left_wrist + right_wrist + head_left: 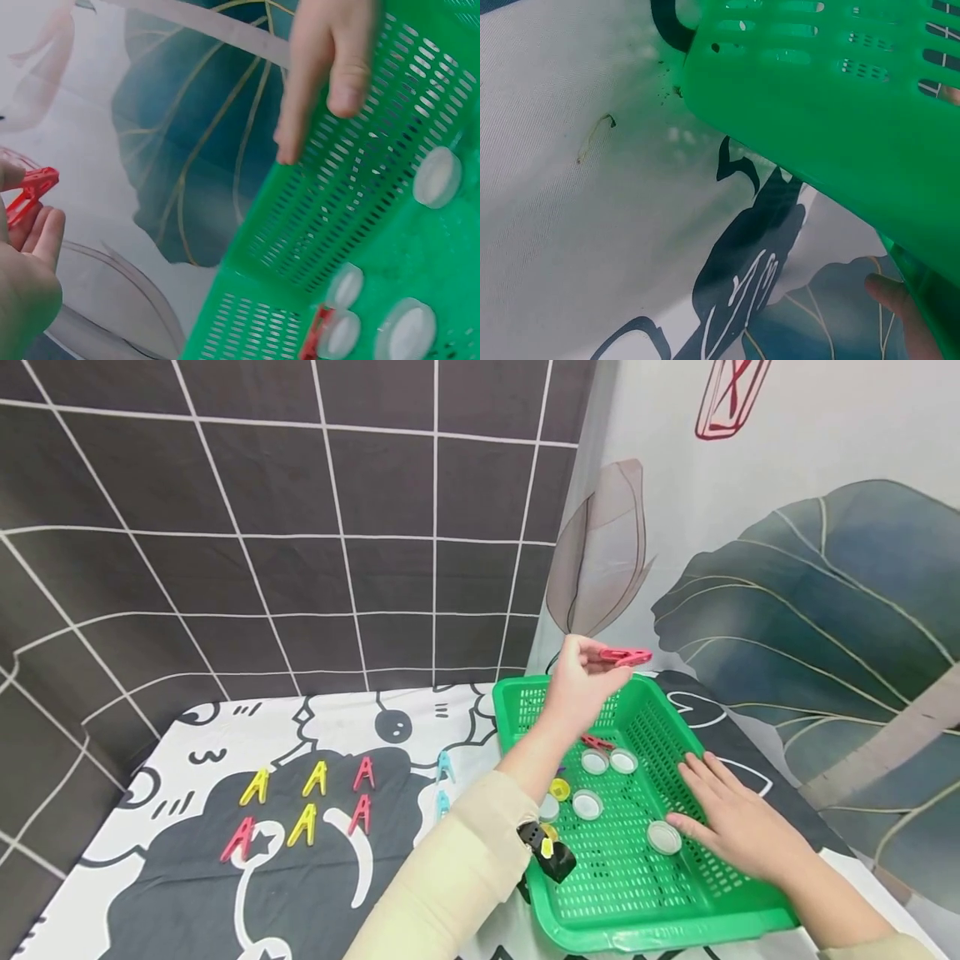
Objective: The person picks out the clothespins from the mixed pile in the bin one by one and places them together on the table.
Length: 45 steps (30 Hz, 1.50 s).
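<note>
My left hand point(581, 685) is raised over the far end of the green basket point(675, 935), pinching a red clothespin point(626, 656) between thumb and fingers. My right hand point(738, 818) rests on the basket's right rim with its fingers fairly straight and its thumb on the inner side. Inside the basket, another red clothespin point(597, 742) lies near the far wall beside two pale round caps point(595, 762). Several more pale caps, such as one near the right wall point(663, 837), and yellow caps point(559, 789) are spread on its floor. My left forearm hides part of the basket's left side.
On the patterned cloth to the left, yellow clothespins point(255, 786) and red clothespins point(363, 772) stand apart in two rough rows. Light blue clothespins point(444, 767) lie nearer the basket, partly behind my left sleeve. A dark gridded curtain point(375, 568) hangs behind.
</note>
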{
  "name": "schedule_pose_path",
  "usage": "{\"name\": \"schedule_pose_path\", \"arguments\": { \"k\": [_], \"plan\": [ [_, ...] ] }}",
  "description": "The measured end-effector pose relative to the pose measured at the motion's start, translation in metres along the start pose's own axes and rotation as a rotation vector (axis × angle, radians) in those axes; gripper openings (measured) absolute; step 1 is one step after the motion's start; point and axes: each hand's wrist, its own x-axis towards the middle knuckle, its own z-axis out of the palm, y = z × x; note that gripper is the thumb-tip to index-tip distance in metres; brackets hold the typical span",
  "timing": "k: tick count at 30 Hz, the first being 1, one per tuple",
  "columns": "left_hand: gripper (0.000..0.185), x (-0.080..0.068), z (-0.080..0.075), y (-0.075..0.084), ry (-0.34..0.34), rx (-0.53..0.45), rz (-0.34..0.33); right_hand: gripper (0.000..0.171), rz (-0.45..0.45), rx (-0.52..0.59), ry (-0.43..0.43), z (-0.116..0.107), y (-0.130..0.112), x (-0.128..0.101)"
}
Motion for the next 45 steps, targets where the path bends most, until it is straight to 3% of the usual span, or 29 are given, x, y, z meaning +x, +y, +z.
{"name": "schedule_pose_path", "arguments": {
  "k": [7, 11, 19, 30, 38, 45],
  "plan": [
    [0.033, -0.001, -0.002, 0.017, 0.082, -0.128, 0.066, 0.072, -0.007, -0.002, 0.004, 0.001, -0.002, 0.001],
    [0.034, -0.002, -0.005, 0.026, 0.107, -0.146, 0.090, 0.072, -0.014, -0.003, 0.010, 0.001, -0.002, 0.000],
    [0.035, -0.007, -0.016, 0.037, 0.133, -0.067, 0.169, 0.073, 0.005, 0.004, -0.020, -0.001, -0.001, 0.001],
    [0.033, -0.011, -0.041, 0.043, 0.190, 0.042, 0.215, 0.074, 0.018, 0.005, -0.040, -0.003, 0.001, 0.001],
    [0.036, -0.013, -0.066, 0.047, 0.171, 0.067, 0.241, 0.073, 0.005, -0.001, -0.025, -0.001, 0.002, 0.000],
    [0.036, -0.016, -0.089, 0.048, 0.219, 0.102, 0.255, 0.074, 0.006, 0.002, -0.033, -0.001, 0.004, 0.001]
  ]
}}
